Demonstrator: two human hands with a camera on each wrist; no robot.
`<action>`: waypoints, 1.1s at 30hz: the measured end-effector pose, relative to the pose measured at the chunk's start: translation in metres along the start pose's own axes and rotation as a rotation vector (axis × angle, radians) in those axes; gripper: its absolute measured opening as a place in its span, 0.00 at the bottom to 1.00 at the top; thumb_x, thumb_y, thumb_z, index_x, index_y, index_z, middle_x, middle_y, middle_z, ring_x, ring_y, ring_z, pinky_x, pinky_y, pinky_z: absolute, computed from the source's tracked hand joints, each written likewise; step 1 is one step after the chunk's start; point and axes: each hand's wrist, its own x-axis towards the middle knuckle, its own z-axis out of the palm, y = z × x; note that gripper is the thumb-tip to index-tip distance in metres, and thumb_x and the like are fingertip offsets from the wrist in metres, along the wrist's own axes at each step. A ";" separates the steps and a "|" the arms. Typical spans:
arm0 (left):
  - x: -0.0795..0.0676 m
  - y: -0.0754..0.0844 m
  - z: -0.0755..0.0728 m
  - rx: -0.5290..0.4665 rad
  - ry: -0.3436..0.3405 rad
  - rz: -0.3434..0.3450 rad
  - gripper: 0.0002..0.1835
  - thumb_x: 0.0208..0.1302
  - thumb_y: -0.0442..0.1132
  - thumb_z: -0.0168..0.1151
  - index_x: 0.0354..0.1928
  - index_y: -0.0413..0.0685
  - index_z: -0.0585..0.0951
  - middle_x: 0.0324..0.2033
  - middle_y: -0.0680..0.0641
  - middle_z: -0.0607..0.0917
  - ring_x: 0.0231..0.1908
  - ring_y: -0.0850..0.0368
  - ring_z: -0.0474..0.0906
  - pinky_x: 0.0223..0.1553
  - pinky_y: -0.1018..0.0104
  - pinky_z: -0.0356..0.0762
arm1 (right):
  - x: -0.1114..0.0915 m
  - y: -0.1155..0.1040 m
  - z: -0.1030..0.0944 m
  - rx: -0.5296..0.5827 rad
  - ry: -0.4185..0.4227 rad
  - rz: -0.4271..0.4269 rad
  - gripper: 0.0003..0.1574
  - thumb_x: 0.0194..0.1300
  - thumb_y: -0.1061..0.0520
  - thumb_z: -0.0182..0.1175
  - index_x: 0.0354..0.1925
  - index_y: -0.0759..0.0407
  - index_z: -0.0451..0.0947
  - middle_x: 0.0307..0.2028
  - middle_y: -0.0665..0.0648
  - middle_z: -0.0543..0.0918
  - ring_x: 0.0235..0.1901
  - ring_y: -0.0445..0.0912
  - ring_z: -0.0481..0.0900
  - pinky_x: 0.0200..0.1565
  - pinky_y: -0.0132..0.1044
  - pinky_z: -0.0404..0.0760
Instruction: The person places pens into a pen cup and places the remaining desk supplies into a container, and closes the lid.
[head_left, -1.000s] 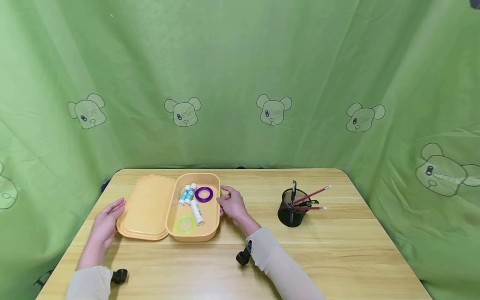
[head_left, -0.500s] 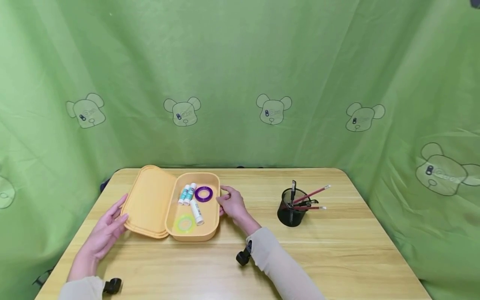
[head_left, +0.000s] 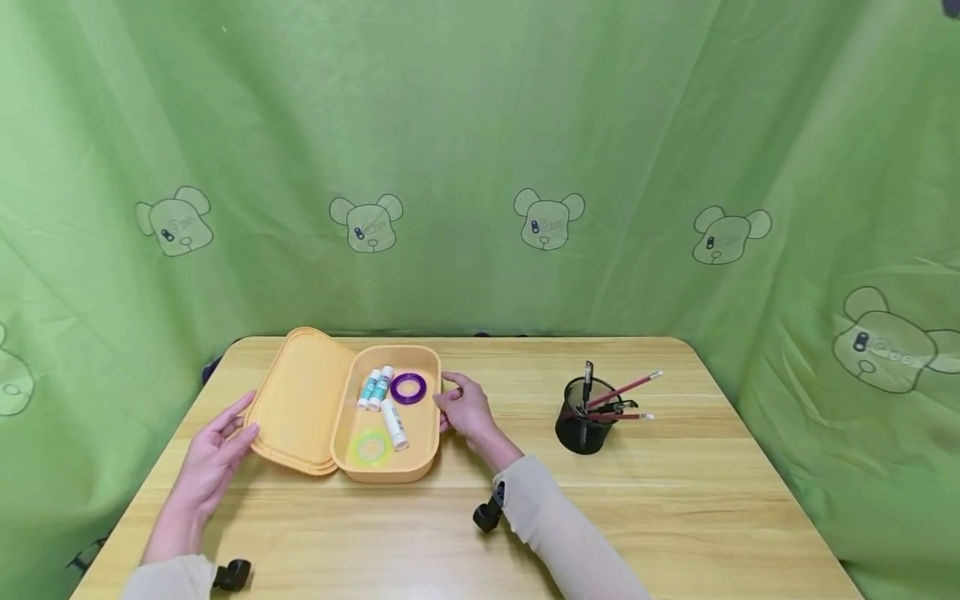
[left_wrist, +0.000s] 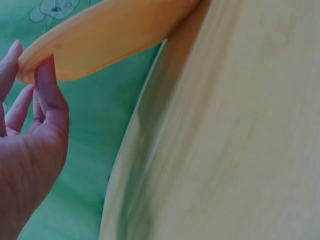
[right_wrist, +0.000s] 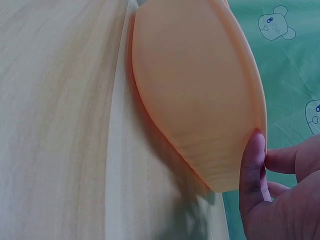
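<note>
An orange plastic box (head_left: 386, 477) sits at the table's left, its hinged lid (head_left: 300, 400) swung out to the left and tilted up off the table. My left hand (head_left: 213, 454) pinches the lid's outer edge between thumb and fingers, also clear in the left wrist view. On the far side, my right hand (head_left: 468, 410) grips the box's right wall (right_wrist: 200, 95) at the rim. Inside lie two turquoise-and-white glue sticks (head_left: 379, 388), a larger white tube (head_left: 393, 425), a purple ring (head_left: 393, 388) and a translucent yellow-green ring (head_left: 356, 450).
A black mesh pen cup (head_left: 582, 433) with pens and red pencils (head_left: 622, 389) stands to the right on the wooden table (head_left: 675, 517). Pencils lean out over its right side. A green curtain (head_left: 465, 125) hangs behind the table and along both sides.
My left hand has taken hold of the lid and raised its outer edge, so the lid has gone from lying flat to tilted. The right hand and the box have stayed in place.
</note>
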 end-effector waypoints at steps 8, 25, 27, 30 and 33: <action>-0.001 0.005 0.014 -0.033 0.024 0.040 0.28 0.74 0.21 0.52 0.69 0.52 0.77 0.42 0.55 0.78 0.37 0.68 0.80 0.44 0.76 0.85 | 0.000 0.001 0.000 0.003 0.004 -0.001 0.35 0.71 0.65 0.62 0.74 0.57 0.69 0.33 0.54 0.76 0.19 0.41 0.76 0.24 0.35 0.86; 0.008 0.024 0.068 -0.091 0.140 0.197 0.25 0.69 0.15 0.54 0.62 0.41 0.82 0.37 0.54 0.82 0.37 0.66 0.79 0.41 0.80 0.82 | 0.001 0.000 -0.002 0.017 0.011 -0.011 0.35 0.72 0.66 0.62 0.74 0.59 0.68 0.32 0.53 0.75 0.19 0.41 0.77 0.23 0.34 0.85; 0.008 0.024 0.074 -0.091 0.158 0.205 0.25 0.68 0.15 0.54 0.61 0.39 0.83 0.36 0.53 0.83 0.36 0.66 0.79 0.41 0.80 0.82 | 0.001 0.000 -0.001 0.015 0.008 -0.009 0.35 0.72 0.65 0.62 0.74 0.59 0.68 0.32 0.53 0.75 0.19 0.41 0.77 0.24 0.34 0.86; 0.006 0.024 0.081 -0.075 0.190 0.216 0.24 0.67 0.14 0.56 0.60 0.37 0.83 0.35 0.53 0.85 0.35 0.65 0.80 0.40 0.79 0.82 | 0.001 0.000 0.000 0.012 0.006 -0.003 0.35 0.72 0.65 0.62 0.74 0.58 0.69 0.33 0.53 0.76 0.20 0.41 0.77 0.24 0.34 0.86; 0.004 0.024 0.086 -0.033 0.216 0.210 0.24 0.66 0.15 0.58 0.61 0.35 0.82 0.34 0.54 0.86 0.34 0.65 0.80 0.39 0.78 0.82 | 0.001 -0.001 0.001 0.007 0.008 0.001 0.34 0.72 0.65 0.62 0.74 0.58 0.69 0.34 0.54 0.76 0.21 0.41 0.77 0.25 0.34 0.86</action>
